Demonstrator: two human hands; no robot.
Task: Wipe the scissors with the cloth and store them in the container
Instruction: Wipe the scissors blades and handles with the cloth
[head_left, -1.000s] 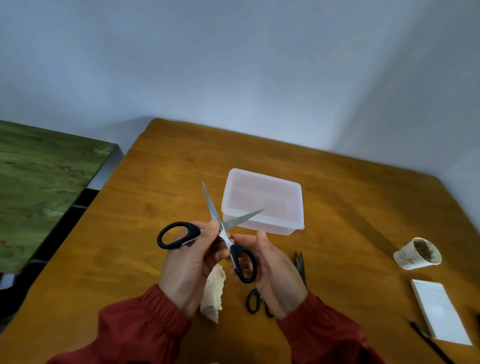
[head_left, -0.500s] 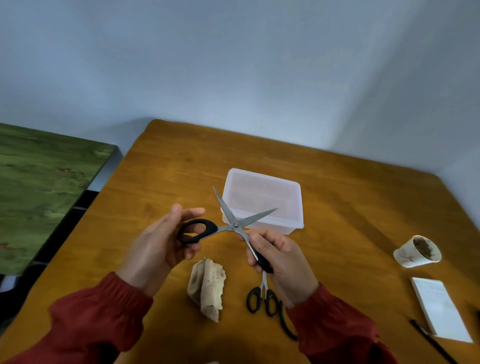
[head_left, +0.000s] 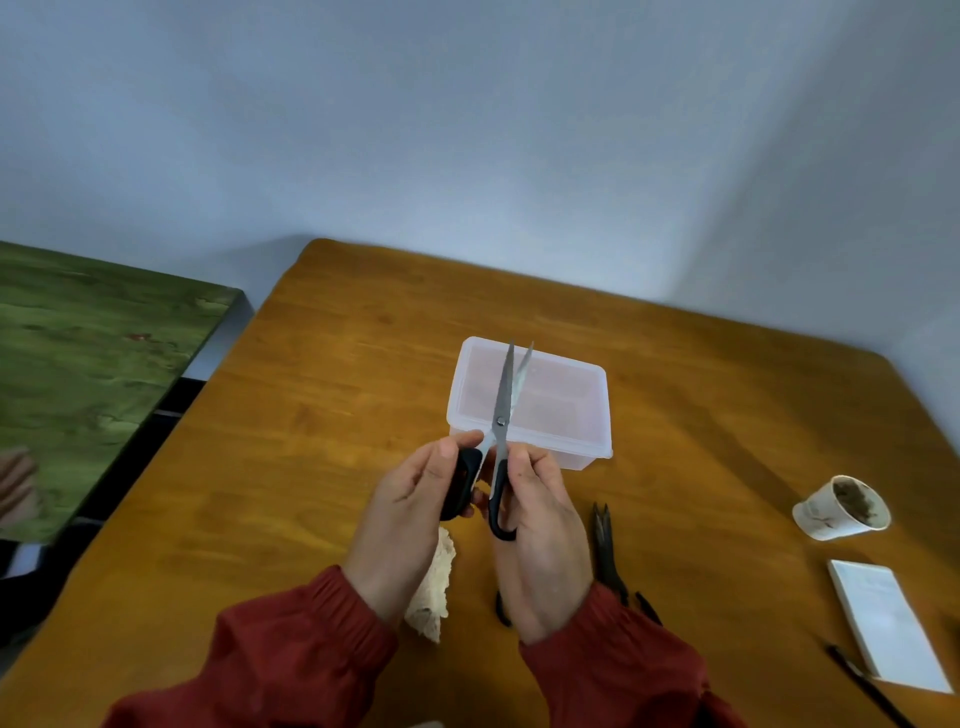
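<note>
Both hands hold one pair of black-handled scissors (head_left: 505, 395), one handle loop each, above the table. My left hand (head_left: 410, 512) grips the left loop and my right hand (head_left: 540, 525) the right loop. The steel blades are almost together and point away, over the clear plastic container (head_left: 587, 441). A crumpled beige cloth (head_left: 434, 592) lies on the table under my left wrist. More dark scissors (head_left: 605, 545) lie on the table right of my right hand, partly hidden by it.
A stained paper cup (head_left: 841, 506) lies on its side at the right. A white notepad (head_left: 888, 621) and a black pen (head_left: 872, 686) sit near the right front edge. A green table (head_left: 88, 374) stands to the left across a gap.
The scissors were spread wide with the handles far apart. My hands have come together, nearly closing the blades, which now point straight away over the container.
</note>
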